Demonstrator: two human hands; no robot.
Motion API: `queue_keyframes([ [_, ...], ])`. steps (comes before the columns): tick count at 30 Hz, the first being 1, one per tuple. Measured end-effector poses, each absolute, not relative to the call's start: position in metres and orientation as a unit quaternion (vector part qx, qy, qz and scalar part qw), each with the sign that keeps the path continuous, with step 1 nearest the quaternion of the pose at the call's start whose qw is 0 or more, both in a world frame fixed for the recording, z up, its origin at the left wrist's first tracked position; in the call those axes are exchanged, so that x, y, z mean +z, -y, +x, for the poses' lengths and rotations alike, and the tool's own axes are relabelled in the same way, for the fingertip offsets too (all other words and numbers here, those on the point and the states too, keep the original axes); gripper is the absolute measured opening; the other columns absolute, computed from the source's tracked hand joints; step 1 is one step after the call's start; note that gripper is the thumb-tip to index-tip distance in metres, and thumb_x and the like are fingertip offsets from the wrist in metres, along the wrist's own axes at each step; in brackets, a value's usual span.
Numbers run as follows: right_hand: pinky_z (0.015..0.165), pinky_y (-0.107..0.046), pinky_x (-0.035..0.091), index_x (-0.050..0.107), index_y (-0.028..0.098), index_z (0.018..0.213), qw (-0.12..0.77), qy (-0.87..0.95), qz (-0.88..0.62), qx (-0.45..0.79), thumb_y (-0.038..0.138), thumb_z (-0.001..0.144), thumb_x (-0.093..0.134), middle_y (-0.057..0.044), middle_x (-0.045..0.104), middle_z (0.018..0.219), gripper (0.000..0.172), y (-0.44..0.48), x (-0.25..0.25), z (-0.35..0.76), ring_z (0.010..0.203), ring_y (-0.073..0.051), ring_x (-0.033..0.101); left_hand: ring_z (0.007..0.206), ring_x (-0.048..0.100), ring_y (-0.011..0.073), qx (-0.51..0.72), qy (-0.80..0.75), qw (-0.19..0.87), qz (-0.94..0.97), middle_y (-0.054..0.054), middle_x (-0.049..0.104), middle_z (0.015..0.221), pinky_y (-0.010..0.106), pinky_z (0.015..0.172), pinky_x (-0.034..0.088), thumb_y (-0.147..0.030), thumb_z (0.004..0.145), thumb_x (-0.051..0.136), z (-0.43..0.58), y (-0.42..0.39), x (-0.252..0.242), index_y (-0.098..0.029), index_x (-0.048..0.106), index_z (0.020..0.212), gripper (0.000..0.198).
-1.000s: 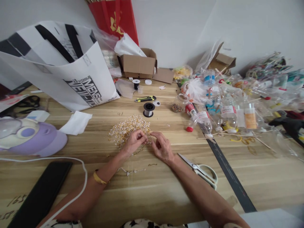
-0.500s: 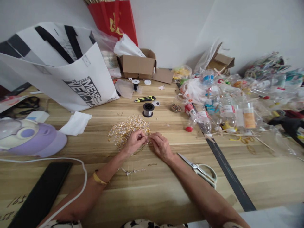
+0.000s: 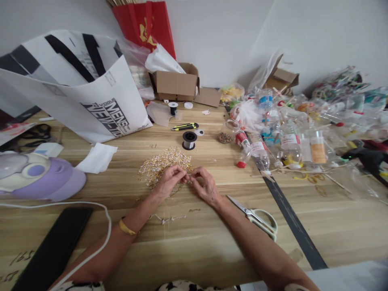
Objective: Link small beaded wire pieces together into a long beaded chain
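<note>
Over the right edge of a pile of gold and clear beaded strands [image 3: 159, 161], my two hands meet at the fingertips. My left hand [image 3: 170, 180] is closed in a pinch. Facing it, my right hand [image 3: 206, 186] has thumb and forefinger curved round a gap, their tips close together by the left fingertips. What sits between the fingers is too small to make out. Nearer me lies a silvery beaded chain [image 3: 166, 220], with a short gold piece [image 3: 194, 210] to its right. Scissors [image 3: 257, 218] rest beside my right forearm.
Behind the pile stand a wire spool [image 3: 189, 140] and a yellow-black utility knife [image 3: 184, 126]. Plastic bottles [image 3: 289, 141] and a bead jar [image 3: 226, 137] crowd the right. A white bag [image 3: 115, 97], a purple device [image 3: 57, 178] and a white cable [image 3: 106, 210] are at left.
The right thumb and forefinger have bowed apart, leaving a wider gap behind their tips. My left hand has barely shifted.
</note>
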State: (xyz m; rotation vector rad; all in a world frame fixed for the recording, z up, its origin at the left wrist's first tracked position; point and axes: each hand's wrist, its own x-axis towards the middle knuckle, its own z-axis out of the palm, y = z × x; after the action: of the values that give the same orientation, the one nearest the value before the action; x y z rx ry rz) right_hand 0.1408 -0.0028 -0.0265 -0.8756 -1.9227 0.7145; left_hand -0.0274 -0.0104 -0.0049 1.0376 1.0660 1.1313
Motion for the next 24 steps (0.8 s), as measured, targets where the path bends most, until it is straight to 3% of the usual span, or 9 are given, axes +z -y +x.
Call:
queue_keyframes([
  [17,0.064,-0.026,0.043,0.060,0.017,0.081,0.416,0.747,-0.376,0.358,0.030,0.090,0.051,-0.003,0.059,0.075,0.018,0.0018,-0.0223,0.1398,0.068,-0.015,0.054,0.058,0.057,0.0107,0.476,-0.455,0.602,0.451,0.003,0.065,0.067,0.024,0.058,0.044,-0.042,0.075,0.068,-0.0285,0.0103,-0.0112,-0.014,0.058,0.073,0.030],
  [24,0.060,-0.024,0.040,0.058,0.017,0.079,0.416,0.694,-0.397,0.433,0.038,0.089,0.051,-0.001,0.056,0.071,0.024,0.0028,-0.0182,0.1395,0.064,-0.013,0.050,0.055,0.051,0.0095,0.447,-0.468,0.573,0.503,-0.001,0.056,0.060,0.021,0.054,0.041,-0.043,0.080,0.063,-0.0282,0.0120,-0.0045,-0.013,0.061,0.077,0.030],
])
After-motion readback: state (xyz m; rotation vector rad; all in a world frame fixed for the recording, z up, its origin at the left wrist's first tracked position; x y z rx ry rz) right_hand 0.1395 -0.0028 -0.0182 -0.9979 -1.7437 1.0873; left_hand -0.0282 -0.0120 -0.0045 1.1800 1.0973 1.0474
